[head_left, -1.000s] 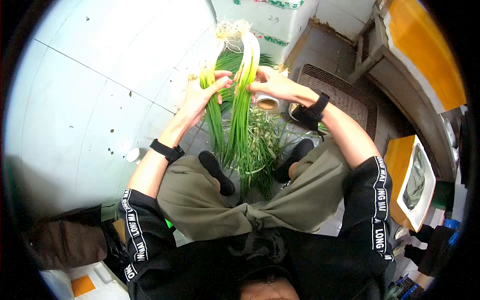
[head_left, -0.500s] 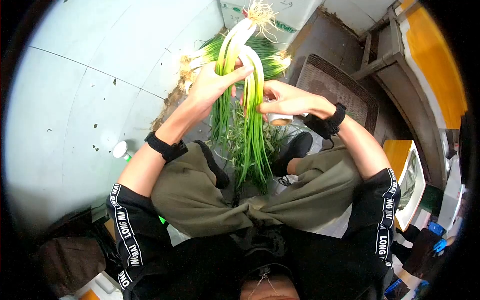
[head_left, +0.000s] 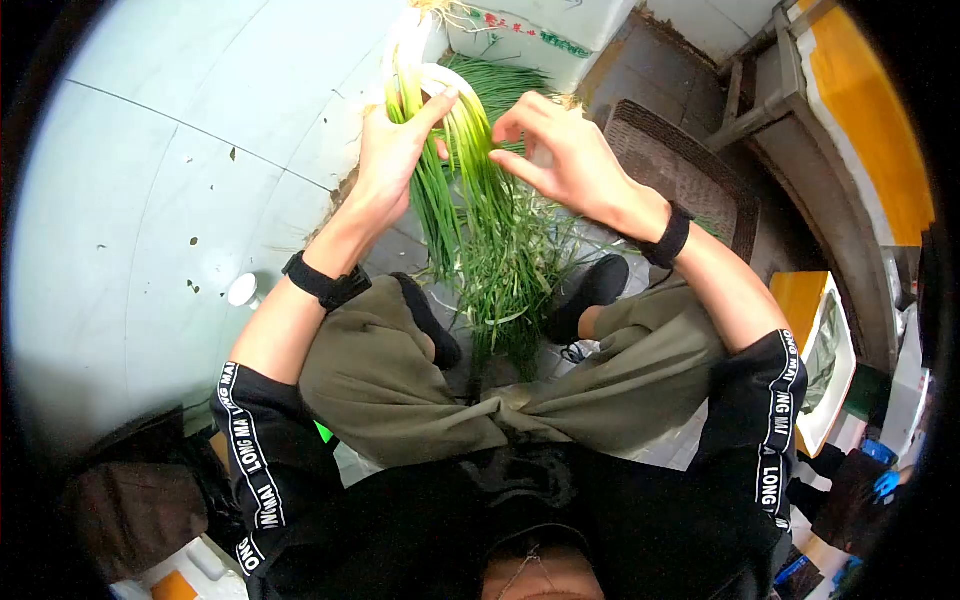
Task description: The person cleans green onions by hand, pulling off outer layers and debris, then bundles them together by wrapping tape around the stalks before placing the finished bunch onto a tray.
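Note:
My left hand (head_left: 392, 150) is wrapped round a bunch of green onions (head_left: 408, 75), its white root end up and its green leaves hanging down. Just right of the bunch is my right hand (head_left: 575, 155), thumb and fingers curled with a gap between the tips; a pale object shows partly behind its fingers, and I cannot make out whether the hand holds it. Below, a heap of loose green leaves (head_left: 510, 270) lies on the floor between my feet. More green onions (head_left: 500, 75) lie behind the held bunch.
White boxes (head_left: 530, 40) stand at the back. A brown woven tray (head_left: 680, 165) lies to the right, near a metal-framed table (head_left: 790, 90). A white-tiled surface (head_left: 170, 180) fills the left. A gloved hand (head_left: 886, 485) of another person shows at the far right.
The held bunch and my left hand have shifted up and left. My right hand has come off the leaves, moved up and opened slightly; the roll seen beneath it no longer shows clearly.

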Tool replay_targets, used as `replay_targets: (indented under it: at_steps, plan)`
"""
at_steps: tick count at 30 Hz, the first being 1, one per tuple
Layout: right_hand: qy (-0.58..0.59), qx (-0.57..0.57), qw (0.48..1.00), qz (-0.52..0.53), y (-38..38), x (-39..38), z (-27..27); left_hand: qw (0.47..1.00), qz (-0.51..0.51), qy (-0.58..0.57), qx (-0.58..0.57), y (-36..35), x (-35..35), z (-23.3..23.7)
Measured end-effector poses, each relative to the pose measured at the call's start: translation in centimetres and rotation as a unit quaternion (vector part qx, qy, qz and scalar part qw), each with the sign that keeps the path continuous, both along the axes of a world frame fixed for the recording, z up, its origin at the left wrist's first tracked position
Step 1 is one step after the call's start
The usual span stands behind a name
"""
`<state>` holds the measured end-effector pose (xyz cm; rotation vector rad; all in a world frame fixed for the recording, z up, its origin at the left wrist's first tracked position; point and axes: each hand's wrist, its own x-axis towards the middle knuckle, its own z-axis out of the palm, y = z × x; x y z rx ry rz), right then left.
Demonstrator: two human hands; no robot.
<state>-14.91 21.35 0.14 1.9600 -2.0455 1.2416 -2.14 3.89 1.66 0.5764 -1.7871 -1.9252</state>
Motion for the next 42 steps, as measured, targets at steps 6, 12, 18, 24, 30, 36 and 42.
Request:
replay_targets:
  at_steps: [6,12,18,24,30,36,42]
  plan:
    - [0.069,0.006,0.997,-0.032,-1.1,1.8,0.3,1.0,0.005,0.0,-0.001,0.9,-0.1,0.3]
    - [0.13,-0.03,0.99,-0.037,-1.8,1.6,0.2,1.0,0.006,-0.005,-0.006,0.8,-0.1,0.3]
    - [0.142,-0.058,0.987,-0.04,-2.0,1.7,0.1,1.0,-0.002,0.007,-0.019,0.7,-0.1,0.3]
    - [-0.013,-0.034,0.998,-0.057,-1.6,1.4,0.5,1.0,0.008,-0.01,0.005,0.4,0.4,0.8]
    - [-0.224,-0.026,0.973,-0.039,-2.2,0.5,0.0,0.998,-0.055,-0.001,0.013,-0.1,0.7,1.0]
    - [-0.249,0.001,0.968,-0.035,-2.1,0.1,-0.3,0.998,-0.061,0.001,0.001,0.1,0.5,1.1]
    - [-0.243,0.005,0.969,-0.031,-1.9,0.2,-0.5,0.998,-0.064,-0.013,-0.022,-0.1,0.7,1.2]
